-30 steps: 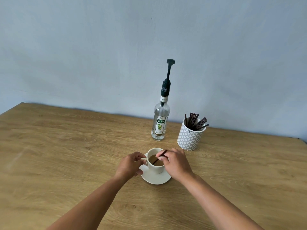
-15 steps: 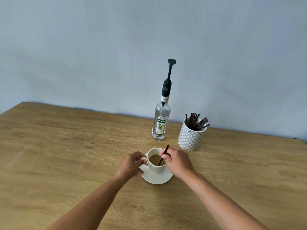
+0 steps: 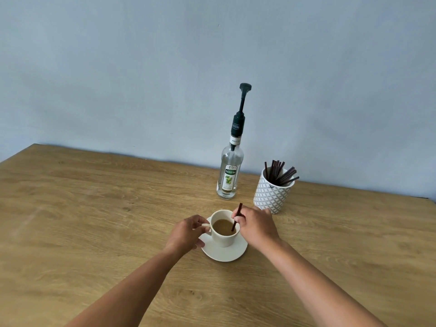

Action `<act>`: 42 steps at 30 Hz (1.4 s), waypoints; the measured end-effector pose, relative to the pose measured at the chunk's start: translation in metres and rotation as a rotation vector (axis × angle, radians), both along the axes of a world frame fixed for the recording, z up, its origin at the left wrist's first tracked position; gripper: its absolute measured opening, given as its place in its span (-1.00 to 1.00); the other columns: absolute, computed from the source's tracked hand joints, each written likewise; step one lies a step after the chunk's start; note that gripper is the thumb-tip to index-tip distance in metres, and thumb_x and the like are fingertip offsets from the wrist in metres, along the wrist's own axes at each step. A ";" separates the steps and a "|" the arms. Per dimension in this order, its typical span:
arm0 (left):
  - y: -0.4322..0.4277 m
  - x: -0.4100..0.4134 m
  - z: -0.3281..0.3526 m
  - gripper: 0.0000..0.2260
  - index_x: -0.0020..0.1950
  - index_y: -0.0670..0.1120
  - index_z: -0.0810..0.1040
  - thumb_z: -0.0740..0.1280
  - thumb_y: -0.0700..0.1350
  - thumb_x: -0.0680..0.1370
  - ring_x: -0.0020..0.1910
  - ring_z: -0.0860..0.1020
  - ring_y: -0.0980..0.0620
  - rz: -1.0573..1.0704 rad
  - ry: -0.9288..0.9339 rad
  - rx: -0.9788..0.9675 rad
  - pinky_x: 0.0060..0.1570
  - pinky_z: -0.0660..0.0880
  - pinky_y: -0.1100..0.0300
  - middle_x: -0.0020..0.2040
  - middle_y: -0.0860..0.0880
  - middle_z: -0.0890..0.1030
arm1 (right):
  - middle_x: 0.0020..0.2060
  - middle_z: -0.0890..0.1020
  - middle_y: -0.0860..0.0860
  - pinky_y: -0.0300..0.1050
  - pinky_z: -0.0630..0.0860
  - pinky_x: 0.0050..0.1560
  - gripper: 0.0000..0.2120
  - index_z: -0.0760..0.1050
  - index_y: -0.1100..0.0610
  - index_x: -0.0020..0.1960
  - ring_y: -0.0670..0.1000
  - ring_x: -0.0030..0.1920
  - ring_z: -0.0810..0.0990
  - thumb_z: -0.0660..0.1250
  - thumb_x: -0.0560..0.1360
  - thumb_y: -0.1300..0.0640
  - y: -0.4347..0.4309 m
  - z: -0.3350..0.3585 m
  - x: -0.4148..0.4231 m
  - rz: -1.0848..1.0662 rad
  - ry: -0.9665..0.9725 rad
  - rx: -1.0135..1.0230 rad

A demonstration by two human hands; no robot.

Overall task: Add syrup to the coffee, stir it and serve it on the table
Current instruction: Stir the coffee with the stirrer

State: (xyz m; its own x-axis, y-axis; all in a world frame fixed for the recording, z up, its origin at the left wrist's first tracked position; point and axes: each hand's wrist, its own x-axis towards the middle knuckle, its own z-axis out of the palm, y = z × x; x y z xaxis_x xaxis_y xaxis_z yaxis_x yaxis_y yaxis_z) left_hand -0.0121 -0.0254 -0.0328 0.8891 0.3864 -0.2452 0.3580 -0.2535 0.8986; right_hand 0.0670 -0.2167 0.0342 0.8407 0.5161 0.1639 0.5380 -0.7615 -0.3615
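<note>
A white cup [image 3: 223, 239] of light brown coffee stands on a white saucer [image 3: 227, 253] on the wooden table [image 3: 94, 220]. My left hand [image 3: 186, 234] pinches the cup's handle on its left side. My right hand [image 3: 256, 226] is at the cup's right rim, fingers closed on a dark stir stick [image 3: 236, 217] that stands steeply with its lower end in the coffee. Behind the cup stands a clear syrup bottle [image 3: 230, 175] with a black pump, untouched.
A white patterned holder [image 3: 271, 195] with several dark stir sticks stands right of the bottle, just beyond my right hand. A pale blue wall runs along the table's far edge. Bare wood stretches left and toward me.
The stir stick went from lying low across the cup to standing steeply at its right side. My right hand shifted slightly right. My left hand stayed on the handle.
</note>
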 end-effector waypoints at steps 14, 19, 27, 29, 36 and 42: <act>0.000 -0.001 0.004 -0.92 -0.09 0.09 0.63 0.44 -0.10 0.54 -0.31 0.74 -0.09 -0.013 0.009 0.021 -0.39 0.60 0.16 -0.09 0.03 0.72 | -0.05 0.70 -0.21 -0.04 0.25 0.07 -0.83 0.60 -0.14 0.03 -0.06 0.04 0.57 0.24 0.57 0.04 0.010 -0.001 0.001 -0.013 -0.031 0.011; 0.000 -0.001 0.002 -0.92 -0.10 0.09 0.64 0.43 -0.11 0.54 -0.32 0.74 -0.07 -0.004 0.003 0.025 -0.38 0.61 0.14 -0.09 0.04 0.73 | -0.14 0.70 -0.14 -0.03 0.28 0.07 -0.86 0.57 -0.09 -0.04 -0.03 -0.04 0.59 0.25 0.55 0.09 -0.001 -0.002 -0.004 -0.006 -0.010 0.020; -0.001 -0.001 0.004 -0.94 -0.07 0.06 0.64 0.43 -0.11 0.55 -0.30 0.74 -0.09 -0.010 0.012 0.026 -0.39 0.60 0.16 -0.09 0.04 0.73 | -0.07 0.71 -0.21 -0.04 0.27 0.26 -0.89 0.63 -0.12 -0.03 -0.11 0.02 0.62 0.33 0.53 0.02 0.015 -0.004 -0.012 0.000 0.162 0.191; 0.000 -0.001 0.004 -0.93 -0.08 0.06 0.64 0.43 -0.12 0.55 -0.30 0.74 -0.11 -0.009 0.013 0.022 -0.42 0.57 0.17 -0.10 0.03 0.73 | -0.02 0.71 -0.21 -0.05 0.24 0.20 -0.86 0.62 -0.14 0.01 -0.10 0.05 0.61 0.30 0.55 0.02 0.016 -0.003 -0.010 -0.019 0.119 0.143; -0.001 -0.001 0.004 -0.93 -0.08 0.05 0.64 0.43 -0.13 0.54 -0.33 0.73 -0.08 -0.002 0.009 0.007 -0.38 0.58 0.14 -0.09 0.02 0.72 | -0.13 0.69 -0.14 -0.05 0.19 -0.02 -0.86 0.54 -0.10 -0.03 -0.01 -0.01 0.57 0.24 0.55 0.10 0.002 -0.001 -0.007 -0.012 -0.057 -0.008; -0.001 -0.002 0.005 -0.94 -0.06 0.05 0.64 0.44 -0.12 0.54 -0.27 0.75 -0.14 0.001 0.014 0.007 -0.42 0.56 0.17 -0.05 -0.01 0.72 | -0.07 0.70 -0.20 -0.05 0.25 0.18 -0.89 0.60 -0.13 -0.03 -0.09 0.01 0.59 0.29 0.54 0.02 0.010 -0.005 -0.011 0.019 0.097 0.119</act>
State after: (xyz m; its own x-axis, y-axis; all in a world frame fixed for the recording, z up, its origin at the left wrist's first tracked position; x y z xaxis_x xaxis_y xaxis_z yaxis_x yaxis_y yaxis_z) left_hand -0.0137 -0.0269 -0.0274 0.8851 0.3894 -0.2548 0.3710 -0.2598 0.8916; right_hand 0.0560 -0.2068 0.0295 0.8460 0.5136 0.1436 0.5100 -0.7005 -0.4992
